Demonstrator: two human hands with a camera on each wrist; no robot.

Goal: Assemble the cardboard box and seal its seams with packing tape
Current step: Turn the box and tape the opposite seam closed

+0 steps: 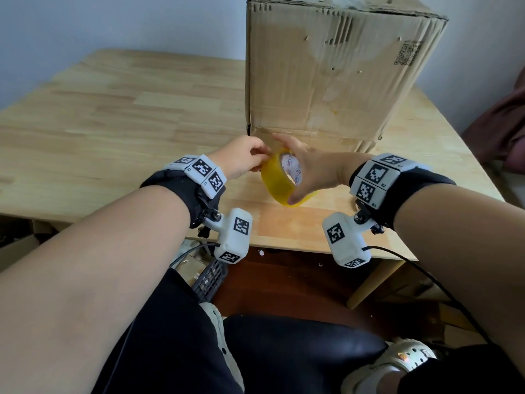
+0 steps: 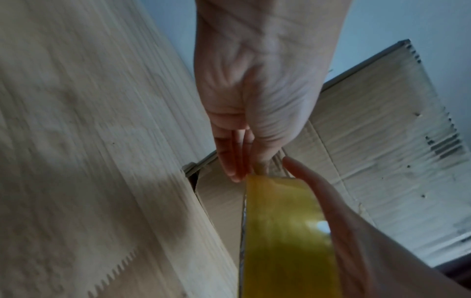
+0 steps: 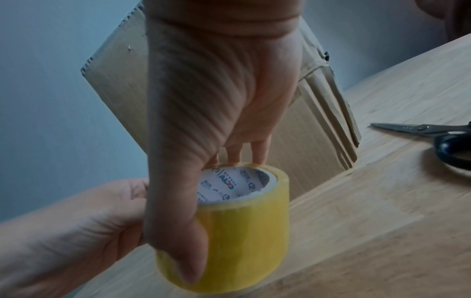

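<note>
Your right hand (image 1: 309, 169) grips the tape (image 3: 237, 217) roll, light and slick, just before the box (image 1: 326, 72) on the worktop (image 1: 113, 109). Left fingers (image 2: 230, 161) pinch at its rim; peel the sticky end there.

Looking down from the head onto the tabletop (image 1: 142, 115). Peering close along each wrist, both sharing the tape roll (image 3: 244, 221) and box (image 2: 382, 161).
</note>
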